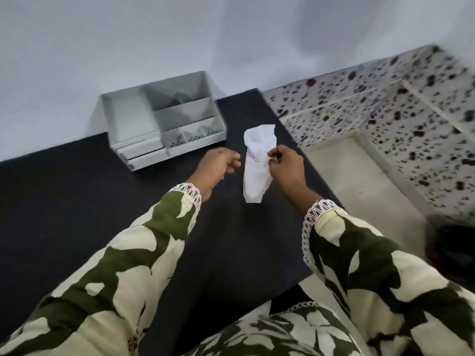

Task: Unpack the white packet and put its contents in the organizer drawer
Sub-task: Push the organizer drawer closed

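A white packet (257,165) with blue print hangs above the black table (77,201), its crumpled top pointing away from me. My right hand (285,168) pinches its right edge and holds it up. My left hand (218,167) hovers just left of the packet with fingers loosely curled, a small gap between it and the paper, holding nothing. The grey organizer (164,119) stands at the back of the table against the wall, with several open compartments on top and a small drawer (144,155) at its lower front pulled slightly out. The packet's contents are hidden.
The table's right edge runs just past the packet; beyond it lies a speckled terrazzo floor (385,98) and a cream mat (359,186). A pale wall (128,34) backs the table. A dark object (457,250) sits at the right edge.
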